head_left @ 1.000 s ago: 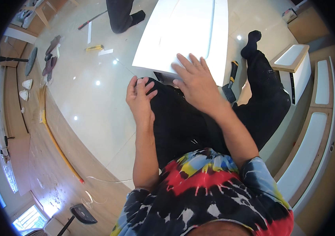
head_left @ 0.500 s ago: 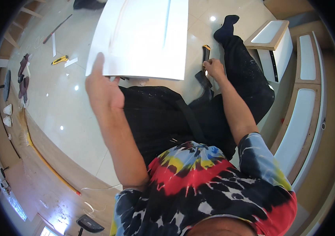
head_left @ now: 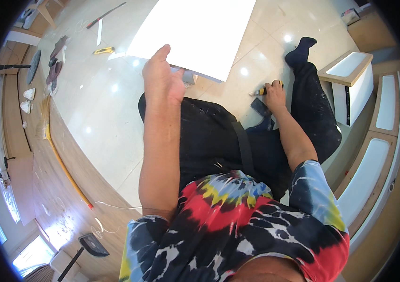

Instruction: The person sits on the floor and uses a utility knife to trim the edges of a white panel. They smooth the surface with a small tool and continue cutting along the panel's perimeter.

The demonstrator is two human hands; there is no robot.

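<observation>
My left hand [head_left: 162, 80] is closed on the near edge of a large white panel [head_left: 193, 28], with the thumb over its top and part of the fingers hidden. My right hand [head_left: 274, 94] grips a black-and-yellow handled tool [head_left: 262, 91] low over the tiles, beside my outstretched right leg; a pale tip points left. Just below that hand lies a dark object [head_left: 262, 108], partly hidden by my forearm. Under the panel's near edge a pale object [head_left: 189, 77] shows, too covered to identify.
At right stand a white drawer-like box [head_left: 352, 101] and long wood-framed panels [head_left: 362, 169]. To the left lie a yellow cutter [head_left: 103, 50], a red-handled rod [head_left: 101, 18], sandals [head_left: 54, 70] and a straw broom [head_left: 67, 174]. Black standing items [head_left: 94, 244] sit lower left.
My left hand has taken hold of the panel's edge and the panel has shifted. My right hand came off the panel to the black-and-yellow handle, which now lies more crosswise.
</observation>
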